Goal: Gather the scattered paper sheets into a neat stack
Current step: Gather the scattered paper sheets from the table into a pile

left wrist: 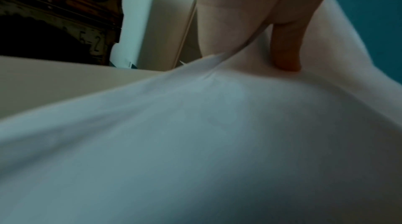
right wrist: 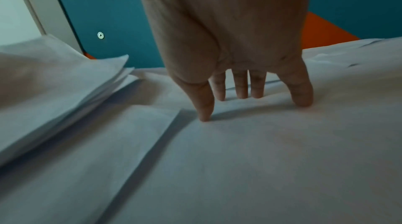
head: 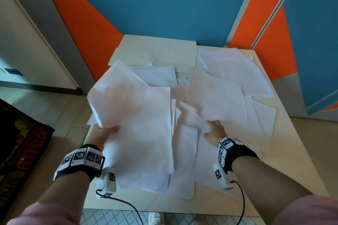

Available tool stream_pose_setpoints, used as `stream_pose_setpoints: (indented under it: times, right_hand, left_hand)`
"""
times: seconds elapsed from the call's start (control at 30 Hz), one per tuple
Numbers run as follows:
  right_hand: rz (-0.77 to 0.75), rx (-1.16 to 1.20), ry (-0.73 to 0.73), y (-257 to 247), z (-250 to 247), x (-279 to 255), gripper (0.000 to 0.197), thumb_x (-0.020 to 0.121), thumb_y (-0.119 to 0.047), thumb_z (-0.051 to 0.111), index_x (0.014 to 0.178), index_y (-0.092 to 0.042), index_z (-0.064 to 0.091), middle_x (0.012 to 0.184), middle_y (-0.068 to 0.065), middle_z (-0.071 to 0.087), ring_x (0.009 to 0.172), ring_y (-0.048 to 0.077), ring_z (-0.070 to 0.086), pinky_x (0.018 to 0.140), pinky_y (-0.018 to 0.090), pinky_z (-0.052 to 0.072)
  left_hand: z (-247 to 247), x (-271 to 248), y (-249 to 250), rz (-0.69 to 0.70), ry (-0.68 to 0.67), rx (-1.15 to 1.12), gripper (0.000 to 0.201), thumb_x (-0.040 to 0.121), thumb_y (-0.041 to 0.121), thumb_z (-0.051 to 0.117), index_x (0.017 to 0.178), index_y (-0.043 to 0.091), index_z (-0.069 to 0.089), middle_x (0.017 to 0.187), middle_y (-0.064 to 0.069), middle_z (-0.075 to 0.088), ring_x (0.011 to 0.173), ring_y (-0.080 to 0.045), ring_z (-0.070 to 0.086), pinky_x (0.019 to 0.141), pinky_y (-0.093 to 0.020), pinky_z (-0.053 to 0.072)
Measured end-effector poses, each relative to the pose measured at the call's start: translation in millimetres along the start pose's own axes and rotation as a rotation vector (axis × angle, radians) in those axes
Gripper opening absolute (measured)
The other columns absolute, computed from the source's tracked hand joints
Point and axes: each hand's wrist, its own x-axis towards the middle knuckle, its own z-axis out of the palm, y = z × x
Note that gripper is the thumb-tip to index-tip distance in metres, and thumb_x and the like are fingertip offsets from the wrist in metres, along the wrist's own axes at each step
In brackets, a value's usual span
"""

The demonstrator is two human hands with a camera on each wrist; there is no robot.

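White paper sheets (head: 228, 97) lie scattered and overlapping across a pale table (head: 290, 153). My left hand (head: 108, 131) grips the left edge of a bundle of several sheets (head: 135, 115), raised and tilted above the table's left half. In the left wrist view the thumb (left wrist: 284, 50) presses on the top sheet (left wrist: 195, 133), which bulges toward the camera. My right hand (head: 214, 131) rests on the loose sheets at centre right. Its straight fingers (right wrist: 241, 90) touch the paper (right wrist: 261, 159) with their tips. The lifted bundle (right wrist: 54, 81) shows on the left of the right wrist view.
Beige folders (head: 155, 51) lie at the table's far edge, partly under sheets. Blue and orange wall panels (head: 164, 5) stand right behind the table. A dark printed object (head: 22, 151) sits on the floor to the left. Wrist-camera cables (head: 128, 204) hang off the near edge.
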Motion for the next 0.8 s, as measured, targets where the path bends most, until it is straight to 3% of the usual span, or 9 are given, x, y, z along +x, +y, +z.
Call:
stream_pose_setpoints:
  times: [0.17, 0.27, 0.33, 0.4, 0.53, 0.6, 0.67, 0.73, 0.8]
  right_hand:
    - [-0.009, 0.116, 0.025, 1, -7, -4, 0.088, 0.069, -0.022, 0.076, 0.144, -0.020, 0.030, 0.146, 0.013, 0.029, 0.137, 0.032, 0.030, 0.109, 0.048, 0.032]
    - [-0.098, 0.252, 0.056, -4, -14, 1, 0.085, 0.066, -0.017, 0.078, 0.140, -0.023, 0.038, 0.146, 0.009, 0.033, 0.136, 0.029, 0.033, 0.109, 0.055, 0.028]
    - [-0.148, 0.185, -0.026, -5, -17, 1, 0.079, 0.068, -0.016, 0.078, 0.138, -0.021, 0.042, 0.146, 0.008, 0.032, 0.137, 0.027, 0.034, 0.112, 0.044, 0.028]
    - [-0.164, 0.076, -0.105, -4, -17, -1, 0.077, 0.072, -0.015, 0.076, 0.140, -0.016, 0.040, 0.147, 0.011, 0.029, 0.138, 0.026, 0.032, 0.110, 0.027, 0.028]
    - [-0.179, 0.024, -0.120, -9, -22, -6, 0.055, 0.087, -0.022, 0.061, 0.138, -0.010, 0.044, 0.148, 0.015, 0.034, 0.137, 0.026, 0.036, 0.107, 0.023, 0.027]
    - [-0.232, 0.290, -0.037, -26, -36, -10, 0.038, 0.096, -0.021, 0.046, 0.130, -0.003, 0.053, 0.141, 0.013, 0.048, 0.132, 0.025, 0.045, 0.100, 0.022, 0.034]
    - [-0.242, 0.690, -0.044, -50, -57, -21, 0.045, 0.098, -0.039, 0.037, 0.129, -0.012, 0.056, 0.140, -0.003, 0.047, 0.130, 0.017, 0.046, 0.106, 0.028, 0.032]
    - [-0.214, 1.104, -0.192, -70, -74, -28, 0.063, 0.082, -0.066, 0.042, 0.125, -0.023, 0.058, 0.131, -0.002, 0.060, 0.119, 0.018, 0.055, 0.103, 0.040, 0.039]
    - [-0.285, 1.188, -0.237, -81, -83, -33, 0.057, 0.080, -0.055, 0.057, 0.124, -0.019, 0.058, 0.123, 0.001, 0.065, 0.112, 0.019, 0.061, 0.100, 0.039, 0.044]
  left_hand:
    - [-17, -1, 13, 0.133, -0.149, -0.130, 0.047, 0.061, -0.011, 0.067, 0.099, 0.016, 0.062, 0.074, 0.008, 0.075, 0.072, -0.011, 0.070, 0.065, -0.025, 0.056]
    - [-27, 5, 16, 0.139, -0.125, -0.157, 0.041, 0.068, -0.010, 0.066, 0.099, 0.016, 0.062, 0.071, 0.012, 0.075, 0.081, -0.015, 0.064, 0.084, -0.031, 0.049]
    - [-32, 10, 17, 0.136, -0.098, -0.179, 0.037, 0.078, -0.012, 0.058, 0.106, 0.012, 0.061, 0.071, 0.012, 0.075, 0.079, -0.012, 0.067, 0.091, -0.031, 0.048]
    - [-36, 13, 20, 0.140, -0.101, -0.218, 0.039, 0.081, -0.012, 0.053, 0.112, 0.010, 0.058, 0.071, 0.013, 0.075, 0.071, -0.004, 0.070, 0.078, -0.020, 0.055]
    - [-34, 17, 25, 0.139, -0.146, -0.338, 0.037, 0.084, -0.013, 0.046, 0.092, 0.018, 0.065, 0.071, 0.011, 0.075, 0.067, -0.003, 0.071, 0.063, -0.015, 0.056]
    - [-30, 19, 25, 0.125, -0.170, -0.373, 0.036, 0.085, -0.012, 0.046, 0.091, 0.018, 0.066, 0.073, 0.009, 0.075, 0.069, -0.006, 0.072, 0.066, -0.018, 0.058]
    - [-23, 21, 25, 0.130, -0.198, -0.388, 0.033, 0.085, -0.011, 0.047, 0.096, 0.015, 0.063, 0.076, 0.007, 0.076, 0.072, -0.008, 0.072, 0.070, -0.021, 0.058]
    - [-14, 21, 25, 0.128, -0.211, -0.397, 0.031, 0.084, -0.010, 0.047, 0.097, 0.014, 0.063, 0.076, 0.006, 0.076, 0.072, -0.009, 0.072, 0.070, -0.023, 0.059]
    - [-6, 22, 25, 0.102, -0.215, -0.409, 0.029, 0.084, -0.009, 0.048, 0.098, 0.013, 0.063, 0.076, 0.005, 0.076, 0.071, -0.010, 0.072, 0.071, -0.025, 0.059]
